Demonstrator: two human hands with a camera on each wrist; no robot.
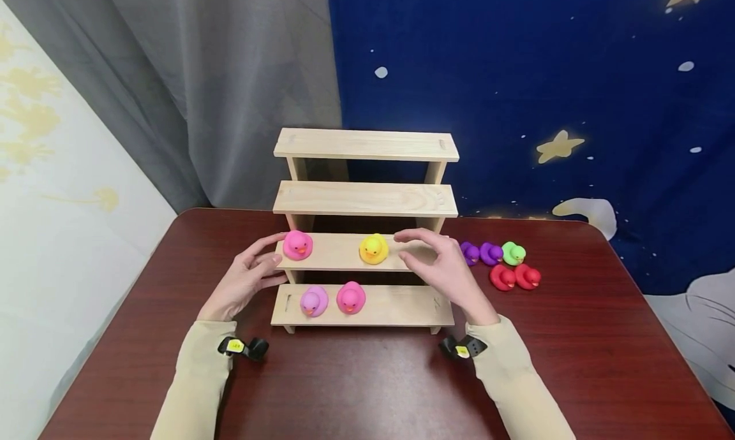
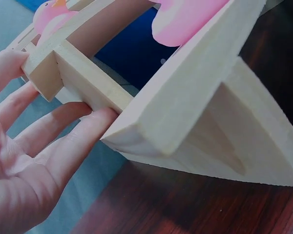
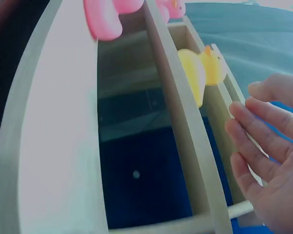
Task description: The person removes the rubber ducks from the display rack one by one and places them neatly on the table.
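Note:
A stepped wooden shelf rack (image 1: 367,201) stands on the table. My left hand (image 1: 245,279) is at its left end, and the fingertips touch the wood of the lower steps in the left wrist view. Next to that hand, a pink rubber duck (image 1: 298,245) sits on the second step from the bottom. Further right on this step sits a yellow rubber duck (image 1: 374,249). My right hand (image 1: 441,264) hovers just right of the yellow duck, fingers and thumb apart with nothing between them. The bottom step carries a lilac duck (image 1: 314,301) and a deep pink duck (image 1: 351,298).
Right of the rack, two purple ducks (image 1: 490,254), a green duck (image 1: 513,253) and two red ducks (image 1: 527,277) stand on the dark red table (image 1: 356,382). Behind it hang a grey curtain (image 1: 252,95) and a blue cloth (image 1: 459,95) with stars.

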